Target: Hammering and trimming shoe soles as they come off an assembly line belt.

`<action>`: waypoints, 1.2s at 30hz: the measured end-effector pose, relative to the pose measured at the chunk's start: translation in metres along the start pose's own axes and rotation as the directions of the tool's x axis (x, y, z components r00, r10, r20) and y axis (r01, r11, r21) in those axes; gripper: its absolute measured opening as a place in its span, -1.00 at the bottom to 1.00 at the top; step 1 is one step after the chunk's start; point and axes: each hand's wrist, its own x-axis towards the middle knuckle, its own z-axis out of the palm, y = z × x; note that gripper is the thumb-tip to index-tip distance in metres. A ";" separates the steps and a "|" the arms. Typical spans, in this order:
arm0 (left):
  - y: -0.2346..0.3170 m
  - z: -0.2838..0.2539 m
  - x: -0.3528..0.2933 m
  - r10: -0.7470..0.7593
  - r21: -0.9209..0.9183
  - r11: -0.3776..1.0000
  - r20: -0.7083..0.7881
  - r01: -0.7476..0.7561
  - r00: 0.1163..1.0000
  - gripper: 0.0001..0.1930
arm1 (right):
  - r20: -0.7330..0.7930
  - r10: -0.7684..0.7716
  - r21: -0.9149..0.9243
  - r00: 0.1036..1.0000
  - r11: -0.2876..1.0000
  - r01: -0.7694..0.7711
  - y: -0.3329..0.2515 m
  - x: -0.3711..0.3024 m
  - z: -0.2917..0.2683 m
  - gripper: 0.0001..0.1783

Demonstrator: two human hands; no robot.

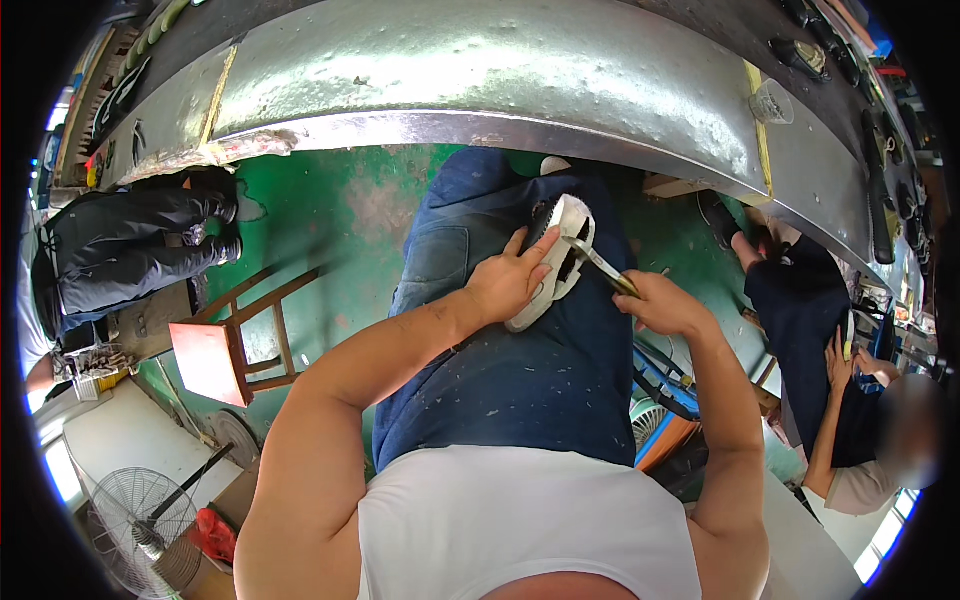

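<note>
A shoe lies across my thighs, with a pale, long oval underside turned up and dark material showing at its far end and along its right edge. My left hand presses on its left side and holds it, fingers spread over the pale surface. In my right hand is a slim metal hand tool with a curved end and a yellowish grip. The tool's end touches or hovers just over the shoe's middle, near a dark gap; which of these, I cannot tell. My right fingers wrap round the grip.
A metal-covered bench spans the far side, with a clear cup and dark shoes at its right. A wooden stool and a fan stand left. Another person sits left; a co-worker sits right.
</note>
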 end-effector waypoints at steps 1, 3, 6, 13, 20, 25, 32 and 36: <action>0.004 -0.007 0.001 -0.003 0.000 1.000 0.001 0.003 1.000 -0.35 | -0.052 -0.009 0.037 0.999 0.999 0.011 -0.001 -0.001 0.002 -0.66; 0.018 -0.024 0.003 -0.044 0.065 0.997 0.127 0.035 0.991 -0.31 | -0.306 -0.167 -0.032 0.937 0.986 0.165 -0.010 -0.003 0.019 -0.65; 0.034 -0.041 0.000 -0.024 0.138 0.990 0.224 -0.007 0.974 -0.28 | -0.551 -0.330 -0.092 0.767 0.937 0.336 -0.009 0.017 0.035 -0.59; -0.006 0.020 -0.033 -0.277 -0.527 0.827 -0.079 0.196 0.958 -0.30 | -0.499 -0.413 -0.027 0.762 0.886 0.463 -0.019 0.010 0.052 -0.54; -0.005 0.004 -0.035 -0.085 -0.457 0.885 0.022 0.086 0.996 -0.03 | -0.384 -0.205 0.030 0.901 0.972 0.234 0.009 0.010 0.074 -0.58; 0.026 -0.083 -0.040 -0.029 -0.054 0.998 0.017 0.030 0.999 -0.05 | -0.514 -0.134 0.379 0.847 0.851 0.365 0.053 0.007 0.103 -0.58; 0.062 -0.114 0.006 0.142 -0.617 0.671 -0.437 -0.411 0.888 -0.27 | -0.578 -0.132 0.509 0.806 0.713 0.482 0.059 0.011 0.114 -0.53; 0.029 -0.057 0.057 -0.108 -0.341 0.934 0.014 0.106 0.994 -0.10 | -0.604 -0.175 0.403 0.778 0.775 0.487 0.054 0.004 0.104 -0.65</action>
